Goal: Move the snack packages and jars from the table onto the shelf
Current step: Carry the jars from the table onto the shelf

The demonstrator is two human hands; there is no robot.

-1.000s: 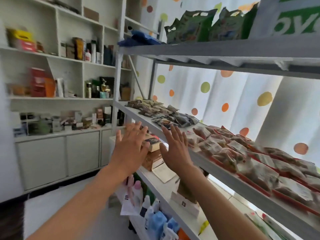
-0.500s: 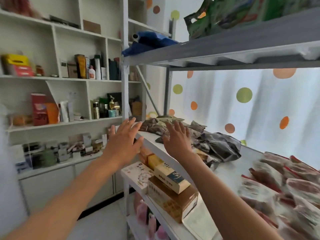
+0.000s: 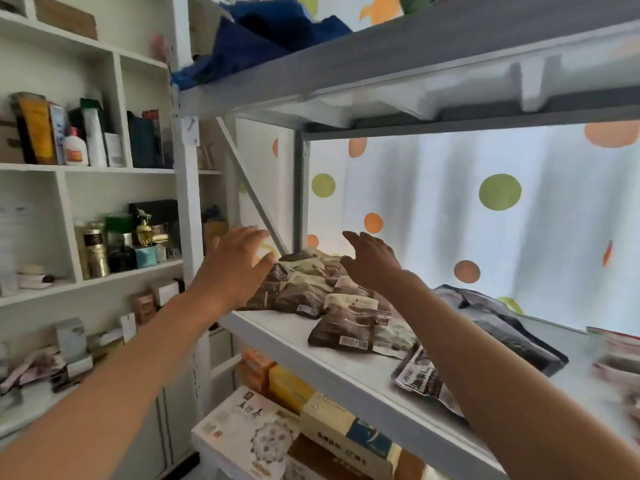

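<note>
Lying in a loose heap on the white shelf [image 3: 298,336], the snack packages [image 3: 322,289] are showing as flat sealed pouches in dark brown and cream, several with white barcode labels facing up; the heap is overlapping too much to count surely, but perhaps a dozen are sitting there. One brown pouch [image 3: 341,332] is lying apart at the front of the pile, nearer the shelf edge. Just right of it, a printed foil packet [image 3: 420,375] is peeking out from under the right forearm, and a large dark grey bag [image 3: 498,323] is lying behind that arm.

The left hand [image 3: 235,268] is hovering at the left end of the heap, fingers spread and straight, gripping nothing. The right hand [image 3: 372,259] is hanging over the back of the pile, fingers likewise extended and holding nothing.

A blue cloth [image 3: 256,43] is sitting on the grey shelf above. On the tier below, four cartons [image 3: 304,420] are showing: one white, one orange, one yellow, one cream-and-blue. The wall unit [image 3: 90,168] at left is holding bottles and boxes.
</note>
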